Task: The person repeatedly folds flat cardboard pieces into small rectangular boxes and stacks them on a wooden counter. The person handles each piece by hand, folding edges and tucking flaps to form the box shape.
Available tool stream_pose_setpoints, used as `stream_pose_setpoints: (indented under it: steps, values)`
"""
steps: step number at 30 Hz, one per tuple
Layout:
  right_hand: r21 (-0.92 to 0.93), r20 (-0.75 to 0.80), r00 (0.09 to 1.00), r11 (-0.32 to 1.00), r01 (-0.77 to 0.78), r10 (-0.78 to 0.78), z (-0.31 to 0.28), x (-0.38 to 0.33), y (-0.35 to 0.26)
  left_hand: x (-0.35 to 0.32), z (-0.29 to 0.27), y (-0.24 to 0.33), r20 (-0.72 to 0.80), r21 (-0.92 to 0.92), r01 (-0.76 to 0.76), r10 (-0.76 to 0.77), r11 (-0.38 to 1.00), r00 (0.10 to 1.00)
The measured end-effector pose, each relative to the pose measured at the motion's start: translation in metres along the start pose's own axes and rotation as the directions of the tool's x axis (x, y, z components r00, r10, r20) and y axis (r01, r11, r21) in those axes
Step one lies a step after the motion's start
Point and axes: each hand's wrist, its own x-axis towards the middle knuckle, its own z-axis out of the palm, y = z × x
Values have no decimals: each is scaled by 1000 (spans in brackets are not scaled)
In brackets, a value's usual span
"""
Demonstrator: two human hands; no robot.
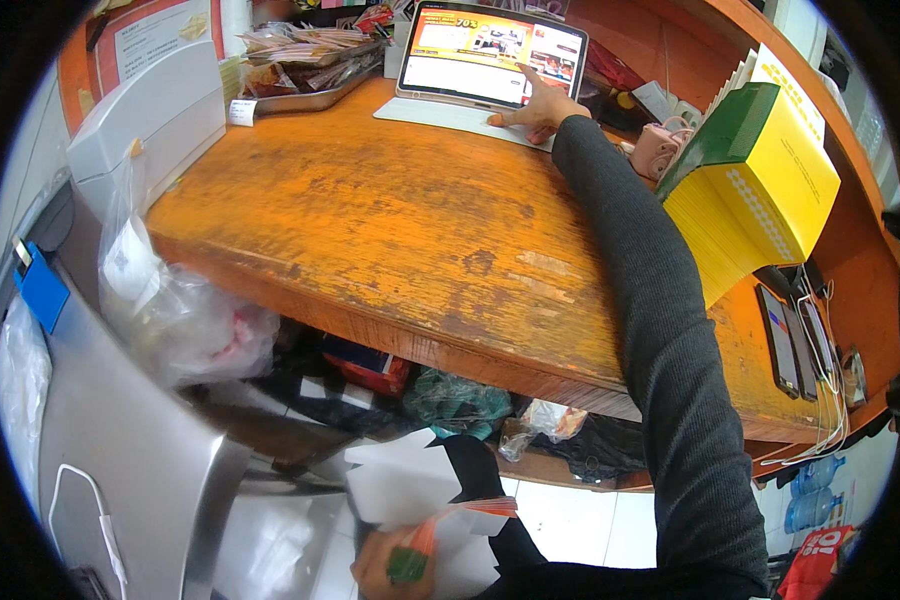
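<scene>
My right hand [538, 105] reaches far across the worn orange counter [390, 230], in a dark grey sleeve. Its index finger touches the lower right of a tablet screen [490, 50], which stands propped on a white keyboard cover [440, 115]; the other fingers are curled. My left hand [390, 562] is low at the bottom of the view, below the counter edge. It holds white papers [410, 480] with a red-edged sheet and a small green object [406, 565].
A yellow and green stack of paper pads [760, 190] stands at the right, with phones on cables [795, 345] beside it. A metal tray of packets [305, 60] sits back left, near a white machine [150, 120]. Plastic bags [185, 315] hang under the counter.
</scene>
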Motion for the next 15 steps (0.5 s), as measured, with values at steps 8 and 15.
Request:
stream_pose_setpoints:
  steps: [8,15]
  values:
    - [-71,-61,997,997,-42,38,1,-4,-6,-8,-3,1,-40,20,-35,35,999,999]
    - [-188,-280,921,957,223,-270,-25,-9,-56,-25,-16,-11,99,209,81,-104,974,990]
